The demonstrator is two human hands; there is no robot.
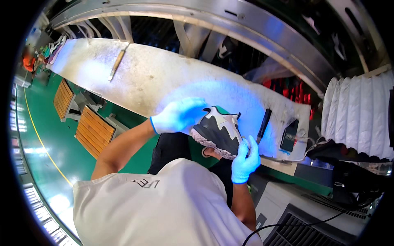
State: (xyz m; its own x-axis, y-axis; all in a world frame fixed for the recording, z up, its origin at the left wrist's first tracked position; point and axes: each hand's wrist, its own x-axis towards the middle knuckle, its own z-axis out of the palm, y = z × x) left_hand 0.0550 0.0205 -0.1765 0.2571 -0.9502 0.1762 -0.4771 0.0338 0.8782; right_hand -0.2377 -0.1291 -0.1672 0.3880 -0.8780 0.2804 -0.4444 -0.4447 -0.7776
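Observation:
A grey, white and black sneaker (219,131) with a pale pinkish sole is held tilted over the near edge of the worktable. My right hand (245,162), in a white glove lit blue, grips one end of the sneaker, its thumb and fingers closed on it. At the other end, my gloved left hand (178,115) has its fingers stretched out beside the shoe's opening; whether they touch it I cannot tell. Right of the sneaker lies a black, narrow tool (264,125), and beyond it a dark phone-like device (289,134).
The long, stained white worktable (152,78) carries a wooden-handled tool (117,63) at far left. Behind runs a metal-framed machine (197,18) with clear hanging strips. A white ribbed duct (357,115) stands right. Slatted wooden seats (95,130) are on the left.

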